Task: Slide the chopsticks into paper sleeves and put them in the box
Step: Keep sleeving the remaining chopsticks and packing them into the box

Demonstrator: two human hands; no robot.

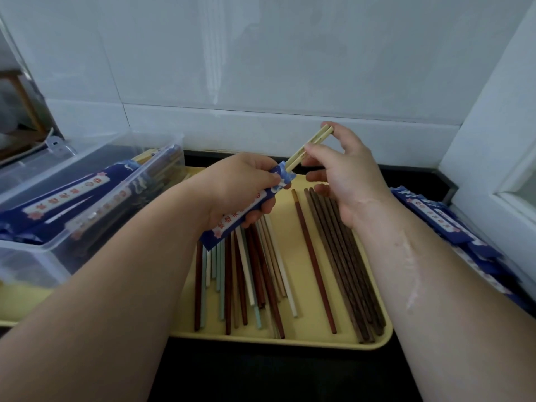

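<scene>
- Here, pale chopstick pair (311, 143): lower ends entered in the blue paper sleeve (223, 232), above the yellow tray's (319, 340) far edge, tilted along the sleeve's line.
- Left hand (240, 184): curled round the sleeve, steadying its mouth.
- Right hand (348, 175): pinches the pair's upper ends, placed to push.
- Tray: loose chopsticks (261, 271) awaiting sleeves.
- Clear box (58, 250), counter's left edge: sleeved pairs; spare sleeves (452, 227), right edge.

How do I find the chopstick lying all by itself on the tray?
Start at the yellow tray. Between the colourful pile on its left and the dark brown bunch on its right lies one reddish chopstick. It alone has a gold tip at its far end, and it lies apart from the rest.
</scene>
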